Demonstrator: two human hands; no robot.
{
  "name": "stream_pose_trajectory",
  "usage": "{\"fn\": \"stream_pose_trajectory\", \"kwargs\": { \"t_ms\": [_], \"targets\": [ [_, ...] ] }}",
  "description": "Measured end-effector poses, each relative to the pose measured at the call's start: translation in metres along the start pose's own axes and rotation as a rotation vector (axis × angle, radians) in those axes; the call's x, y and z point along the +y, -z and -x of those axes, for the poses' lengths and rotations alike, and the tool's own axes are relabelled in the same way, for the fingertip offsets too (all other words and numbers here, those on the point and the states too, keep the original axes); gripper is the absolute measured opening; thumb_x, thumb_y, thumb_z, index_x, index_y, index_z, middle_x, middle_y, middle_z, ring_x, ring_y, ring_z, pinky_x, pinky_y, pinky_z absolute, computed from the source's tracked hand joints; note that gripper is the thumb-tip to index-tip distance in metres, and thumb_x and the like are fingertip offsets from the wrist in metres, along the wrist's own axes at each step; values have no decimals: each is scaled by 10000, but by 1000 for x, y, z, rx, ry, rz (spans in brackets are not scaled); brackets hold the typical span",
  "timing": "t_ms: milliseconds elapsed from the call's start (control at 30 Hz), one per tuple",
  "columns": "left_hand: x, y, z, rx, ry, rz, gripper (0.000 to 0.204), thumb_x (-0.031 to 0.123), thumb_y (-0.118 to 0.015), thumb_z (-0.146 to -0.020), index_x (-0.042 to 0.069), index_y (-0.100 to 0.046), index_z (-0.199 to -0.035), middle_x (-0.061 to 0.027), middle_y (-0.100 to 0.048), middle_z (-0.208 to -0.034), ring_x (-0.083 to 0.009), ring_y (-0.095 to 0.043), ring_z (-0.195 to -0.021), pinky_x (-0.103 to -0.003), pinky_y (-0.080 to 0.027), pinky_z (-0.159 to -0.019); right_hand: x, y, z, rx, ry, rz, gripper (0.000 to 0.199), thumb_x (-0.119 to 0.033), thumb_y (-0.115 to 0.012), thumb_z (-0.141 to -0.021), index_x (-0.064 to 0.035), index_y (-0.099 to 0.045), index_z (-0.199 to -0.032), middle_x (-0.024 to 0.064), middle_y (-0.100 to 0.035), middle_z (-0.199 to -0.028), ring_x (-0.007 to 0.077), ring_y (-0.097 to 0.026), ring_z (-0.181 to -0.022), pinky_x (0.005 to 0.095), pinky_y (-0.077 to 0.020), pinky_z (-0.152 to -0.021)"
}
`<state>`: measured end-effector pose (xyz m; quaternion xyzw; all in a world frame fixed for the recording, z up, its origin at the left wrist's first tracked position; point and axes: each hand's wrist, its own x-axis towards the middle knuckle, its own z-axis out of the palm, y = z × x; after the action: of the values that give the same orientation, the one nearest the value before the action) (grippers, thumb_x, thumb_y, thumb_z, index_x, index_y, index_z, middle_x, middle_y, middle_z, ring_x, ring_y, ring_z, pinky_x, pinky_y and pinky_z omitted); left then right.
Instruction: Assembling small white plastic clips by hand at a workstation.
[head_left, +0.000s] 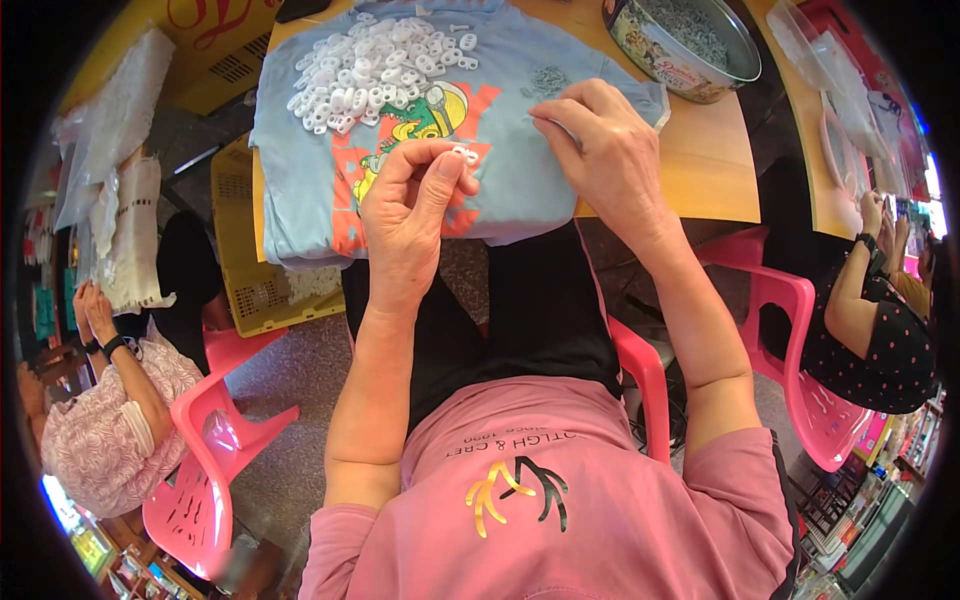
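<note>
Between the thumb and index finger of my left hand (410, 205) is a small white plastic piece with two holes (466, 155), held above the printed part of a light blue cloth (530, 190). My right hand (612, 150) is to the right of it, fingers bent and the tips of thumb and index close together. Whatever those tips may hold is too small to make out. Just beyond them lies a little heap of tiny grey metal parts (548, 80). At the far left of the cloth a large pile of similar white plastic pieces (370, 70) is spread out.
A round tin (690, 90) full of grey metal parts stands at the table's (700, 190) far right. Below the table's left side is a yellow crate (265, 290). Seated people are on both sides, with pink chairs (205, 500) near them.
</note>
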<state>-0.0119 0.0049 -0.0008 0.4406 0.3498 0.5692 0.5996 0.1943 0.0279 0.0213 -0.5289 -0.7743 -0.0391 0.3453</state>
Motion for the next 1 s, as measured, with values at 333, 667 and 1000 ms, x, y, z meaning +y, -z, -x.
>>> {"fn": "stream_pose_trajectory", "kwargs": {
  "t_ms": [333, 667, 1000],
  "targets": [
    [-1, 1, 0, -23, -33, -30, 105, 125, -618, -971, 33, -637, -1018, -5, -662, -903, -56, -599, -768, -195, -455, -679, 1, -7, -8, -102, 65, 109, 81, -133, -710, -815, -78, -673, -862, 42, -615, -877, 245, -623, -858, 363, -501, -719],
    [1, -1, 0, -48, -85, -126, 88, 121, -611, -972, 39, -629, -1000, -31, -680, -971, -52, -589, -760, -199, -485, -640, 13, 4, -4, -65, -10, 112, 92, -125, -697, -836, -79, -698, -915, 55, -621, -873, 259, -631, -823, 366, -494, -702],
    [3, -3, 2, -30, -33, -95, 80, 107, -611, -969, 37, -626, -1004, -31, -675, -972, -58, -589, -759, -206, -503, -647, 8, 3, -8, -70, -14, 78, 110, -131, -705, -829, -120, -712, -939, 49, -610, -890, 252, -630, -832, 364, -496, -698]
  ]
}}
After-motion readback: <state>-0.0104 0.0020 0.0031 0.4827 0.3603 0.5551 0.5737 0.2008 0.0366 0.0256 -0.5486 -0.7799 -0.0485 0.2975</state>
